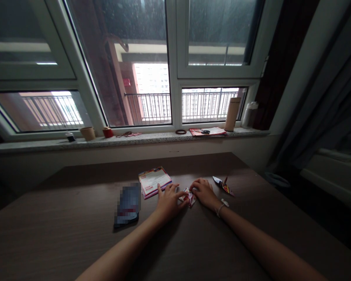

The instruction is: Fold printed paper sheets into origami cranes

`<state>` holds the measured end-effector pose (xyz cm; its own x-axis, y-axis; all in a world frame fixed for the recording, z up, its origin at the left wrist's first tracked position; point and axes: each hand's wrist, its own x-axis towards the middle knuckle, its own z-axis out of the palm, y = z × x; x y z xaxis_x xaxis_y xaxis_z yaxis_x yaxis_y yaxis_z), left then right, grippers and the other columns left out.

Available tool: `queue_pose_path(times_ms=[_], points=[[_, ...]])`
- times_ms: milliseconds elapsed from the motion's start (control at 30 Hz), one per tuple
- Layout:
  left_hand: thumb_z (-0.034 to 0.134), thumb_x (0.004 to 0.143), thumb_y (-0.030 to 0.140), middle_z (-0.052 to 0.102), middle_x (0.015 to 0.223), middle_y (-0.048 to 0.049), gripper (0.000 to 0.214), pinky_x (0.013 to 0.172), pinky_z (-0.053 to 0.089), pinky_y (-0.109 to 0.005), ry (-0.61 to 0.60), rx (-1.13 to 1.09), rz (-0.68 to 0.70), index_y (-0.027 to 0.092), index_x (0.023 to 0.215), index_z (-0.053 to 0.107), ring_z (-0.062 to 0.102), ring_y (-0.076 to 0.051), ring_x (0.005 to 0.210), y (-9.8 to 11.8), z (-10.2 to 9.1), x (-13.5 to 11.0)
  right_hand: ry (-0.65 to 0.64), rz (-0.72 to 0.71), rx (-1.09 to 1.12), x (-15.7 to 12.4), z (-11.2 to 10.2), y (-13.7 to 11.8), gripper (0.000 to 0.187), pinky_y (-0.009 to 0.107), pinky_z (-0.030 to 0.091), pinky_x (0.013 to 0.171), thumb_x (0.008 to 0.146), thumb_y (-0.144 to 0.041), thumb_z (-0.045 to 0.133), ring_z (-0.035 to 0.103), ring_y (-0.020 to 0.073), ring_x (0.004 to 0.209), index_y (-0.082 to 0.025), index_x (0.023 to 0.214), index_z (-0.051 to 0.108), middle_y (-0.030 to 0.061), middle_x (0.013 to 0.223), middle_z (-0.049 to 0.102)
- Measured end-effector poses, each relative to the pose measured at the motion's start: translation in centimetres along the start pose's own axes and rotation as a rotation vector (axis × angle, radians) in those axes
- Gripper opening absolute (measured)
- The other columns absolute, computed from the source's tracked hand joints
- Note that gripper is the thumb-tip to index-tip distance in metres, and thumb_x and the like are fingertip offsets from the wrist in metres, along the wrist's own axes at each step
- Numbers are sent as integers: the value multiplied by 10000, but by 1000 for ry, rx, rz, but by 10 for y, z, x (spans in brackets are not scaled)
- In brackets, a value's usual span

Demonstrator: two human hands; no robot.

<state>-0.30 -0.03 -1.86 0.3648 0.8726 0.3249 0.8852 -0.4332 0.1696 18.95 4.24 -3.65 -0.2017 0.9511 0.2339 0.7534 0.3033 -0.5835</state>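
Observation:
A small folded piece of colourful printed paper (190,198) lies on the table between my two hands. My left hand (169,201) has its thumb and index finger on the paper's left side, while its other fingers spread toward a stack of printed sheets (154,181). From the other side, my right hand (204,192) bends over the paper with its fingertips pressed on the right edge. Folds under the fingers are partly hidden. To the right of my right hand lies a pointed folded paper piece (224,185), and a small white object (225,202) is beside the wrist.
Left of the sheets is a dark blurred-out object (128,207) on the brown table (84,242). The stone windowsill (155,138) holds a paper cup (88,134), a red spool (107,132), a bracelet (180,132), scissors (205,132) on red papers, and a tan bottle (232,114).

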Motion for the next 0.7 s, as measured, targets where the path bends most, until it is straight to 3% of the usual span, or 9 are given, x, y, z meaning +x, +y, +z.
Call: queue_pose_path(times_ms=[367,700], points=[[559,871,509,555,1309,-35,267,1030,11,-763,26,14,25,417,1103,654,439,-298,1259,-3,6,-1,15,-128,10,-6,-1,6,186,360,323,955,895,-238,490,461,210,1069,-264,926,671,26,1070,581],[551,874,513,539,1323,-43,290,1044,2,-746,9,11,19,405,1124,650,422,-297,1267,-1,6,-1,13,-122,-22,-7,-5,0,131,360,336,962,849,-257,575,466,215,1074,-266,929,678,26,1058,580]])
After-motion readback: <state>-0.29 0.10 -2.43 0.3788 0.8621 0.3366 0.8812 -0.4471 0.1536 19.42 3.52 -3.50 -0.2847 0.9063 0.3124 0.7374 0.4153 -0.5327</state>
